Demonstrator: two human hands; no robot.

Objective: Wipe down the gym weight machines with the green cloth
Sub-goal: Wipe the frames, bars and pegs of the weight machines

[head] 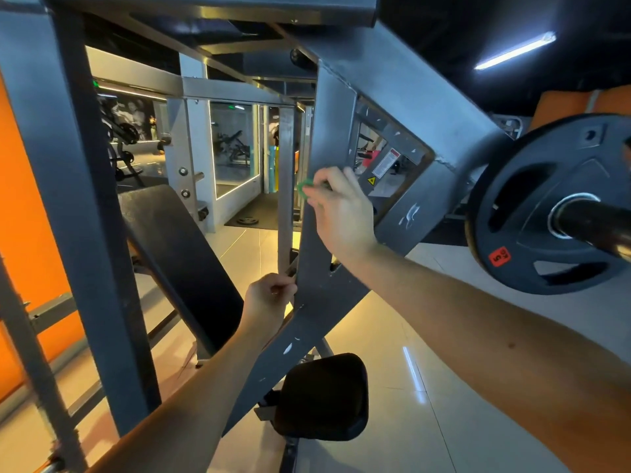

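Seat up front: a small black padded seat [324,397] sits lowest and nearest, below the scuffed grey steel machine frame [324,138]. Just above it the left grip [269,298] is curled round the frame's inner edge. Higher up, the right grip [338,206] has its fingers pinched on the bunched green cloth [305,189], pressed against the frame's upright edge. A round black weight plate with a red tag [546,206] hangs off right, and a slanted black back pad [177,254] leans left.

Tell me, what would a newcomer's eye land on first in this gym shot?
Probably the big black weight plate on its bar at the right, and the orange wall at the left. In the middle, the right hand holds a green cloth against the grey machine frame, while the left hand grips its edge lower down.
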